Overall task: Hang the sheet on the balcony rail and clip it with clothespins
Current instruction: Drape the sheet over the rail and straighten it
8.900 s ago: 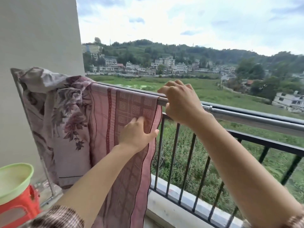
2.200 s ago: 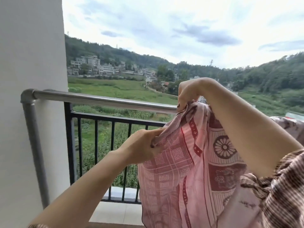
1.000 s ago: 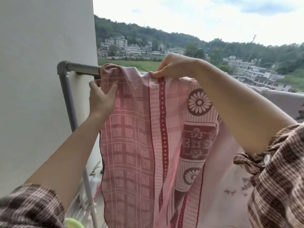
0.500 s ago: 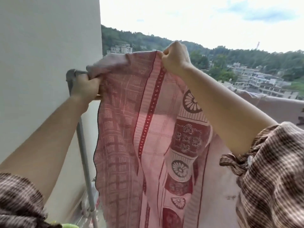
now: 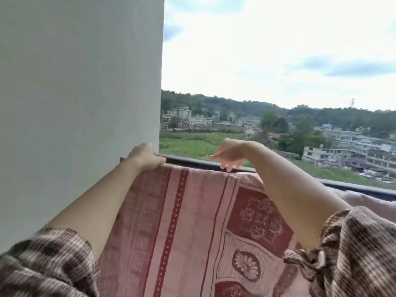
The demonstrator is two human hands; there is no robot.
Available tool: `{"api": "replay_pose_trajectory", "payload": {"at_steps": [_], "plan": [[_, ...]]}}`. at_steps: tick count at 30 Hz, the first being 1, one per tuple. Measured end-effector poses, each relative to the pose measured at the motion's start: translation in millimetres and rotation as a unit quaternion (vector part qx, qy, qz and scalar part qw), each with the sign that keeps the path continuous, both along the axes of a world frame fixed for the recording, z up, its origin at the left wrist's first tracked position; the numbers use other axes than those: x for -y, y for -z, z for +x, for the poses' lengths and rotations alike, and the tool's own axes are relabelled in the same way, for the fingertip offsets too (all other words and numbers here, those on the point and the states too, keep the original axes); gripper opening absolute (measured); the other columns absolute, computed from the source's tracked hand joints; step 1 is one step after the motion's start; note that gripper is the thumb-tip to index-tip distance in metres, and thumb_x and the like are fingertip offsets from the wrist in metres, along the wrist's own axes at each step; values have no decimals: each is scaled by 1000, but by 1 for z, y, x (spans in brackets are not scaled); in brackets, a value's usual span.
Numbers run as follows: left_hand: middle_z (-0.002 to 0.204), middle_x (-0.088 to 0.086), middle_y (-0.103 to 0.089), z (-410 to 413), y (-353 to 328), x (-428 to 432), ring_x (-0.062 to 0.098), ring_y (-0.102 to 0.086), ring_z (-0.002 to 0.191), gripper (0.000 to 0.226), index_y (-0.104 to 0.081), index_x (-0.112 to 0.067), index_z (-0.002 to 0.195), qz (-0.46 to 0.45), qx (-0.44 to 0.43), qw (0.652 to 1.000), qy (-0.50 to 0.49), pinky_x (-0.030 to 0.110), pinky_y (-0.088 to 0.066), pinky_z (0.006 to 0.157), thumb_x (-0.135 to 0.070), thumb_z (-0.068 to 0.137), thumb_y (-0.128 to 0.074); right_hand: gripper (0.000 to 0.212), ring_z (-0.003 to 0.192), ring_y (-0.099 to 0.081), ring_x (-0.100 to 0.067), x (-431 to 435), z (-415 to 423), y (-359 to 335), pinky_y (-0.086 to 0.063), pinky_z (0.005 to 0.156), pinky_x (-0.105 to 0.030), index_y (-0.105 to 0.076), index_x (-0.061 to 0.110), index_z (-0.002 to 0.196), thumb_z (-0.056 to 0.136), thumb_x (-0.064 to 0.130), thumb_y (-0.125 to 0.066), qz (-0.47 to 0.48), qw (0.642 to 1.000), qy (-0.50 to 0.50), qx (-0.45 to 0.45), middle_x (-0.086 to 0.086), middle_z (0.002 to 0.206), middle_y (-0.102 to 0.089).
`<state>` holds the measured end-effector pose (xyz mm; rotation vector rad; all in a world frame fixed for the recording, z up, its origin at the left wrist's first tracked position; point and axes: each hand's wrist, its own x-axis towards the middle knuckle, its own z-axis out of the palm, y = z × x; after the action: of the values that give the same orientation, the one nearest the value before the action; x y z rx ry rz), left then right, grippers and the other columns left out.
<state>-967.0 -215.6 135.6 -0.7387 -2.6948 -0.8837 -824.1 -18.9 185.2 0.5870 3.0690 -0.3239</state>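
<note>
Sheet (image 5: pixel 188 215) hangs over the balcony rail (image 5: pixel 192 161), with its top edge running rightward from the wall (image 5: pixel 85 82). The left hand (image 5: pixel 146 157) grips its wall-side corner. The right hand (image 5: pixel 230 154) hovers slack and empty over the edge, nearer the unspread fabric.

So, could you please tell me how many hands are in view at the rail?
2. The left hand grips the top corner of the sheet on the rail beside the wall; the right hand hangs open just above the rail, holding nothing.
</note>
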Motion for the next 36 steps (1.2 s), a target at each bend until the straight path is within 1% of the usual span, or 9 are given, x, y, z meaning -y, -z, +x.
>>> {"api": "replay_pose_trajectory", "payload": {"at_steps": [5,8,12,15,20,22,28,32,36], "plan": [[135,20,-39,19,49,20,36,-32,128,54,-43,-12,134,266,-53,952,-145,54,-30,101,-40,88,-56,39,69,-65,-11,25,17,5,-56,65,-28,-66,13,72,88,48,-58,-62,995,-58,-61,3,72,-67],[136,20,-39,24,83,27,38,-36,127,67,-37,-10,136,367,29,920,-132,54,-34,103,-51,86,-54,46,46,-38,-11,45,22,17,-36,48,-22,-46,16,51,83,42,-66,60,994,-77,-44,5,50,-42],[123,14,-55,22,120,31,37,-54,113,89,-44,-12,125,360,111,922,-86,56,-44,95,-74,62,-58,39,60,-53,-23,56,23,26,-49,57,-34,-70,-1,76,84,36,-63,168,976,-85,-108,-14,65,-62],[103,3,-68,16,123,36,29,-64,95,73,-56,-19,109,321,132,937,-42,50,-51,87,-76,63,-59,35,61,-53,-21,56,27,21,-53,61,-36,-68,-4,75,89,27,-60,162,974,-85,-132,-11,65,-60],[86,11,-69,19,97,41,33,-64,83,15,-63,-11,84,284,54,957,17,39,-52,73,-25,88,-60,32,56,-50,-15,63,20,17,-37,47,-22,-53,14,60,90,21,-57,244,956,-47,-153,2,61,-52],[80,10,-65,18,80,43,28,-60,74,20,-57,-10,76,298,3,955,-3,33,-45,61,-24,91,-56,34,51,-44,-13,64,10,14,-35,45,-22,-43,14,58,91,9,-53,259,942,-17,-213,2,59,-47],[107,13,-65,7,-3,54,29,-57,94,23,-60,-4,105,437,-90,890,-95,32,-39,75,-22,94,-52,19,70,-59,-23,44,-37,-24,-48,59,-28,-55,6,78,93,-1,-45,130,918,30,-374,-7,75,-58],[132,12,-55,-7,-15,41,34,-51,120,43,-50,-12,131,308,-13,949,-61,36,-39,95,-33,93,-51,65,142,-22,-31,30,-45,-10,-21,116,-47,-14,20,151,98,45,-41,-12,987,-3,-160,-9,156,-22],[134,13,-54,-9,21,19,34,-46,125,37,-63,-18,119,118,31,992,-34,39,-34,106,-39,94,-45,58,115,-58,-29,26,-33,22,-48,97,-50,-54,14,130,88,54,-54,-117,990,34,74,-8,134,-55]]}}
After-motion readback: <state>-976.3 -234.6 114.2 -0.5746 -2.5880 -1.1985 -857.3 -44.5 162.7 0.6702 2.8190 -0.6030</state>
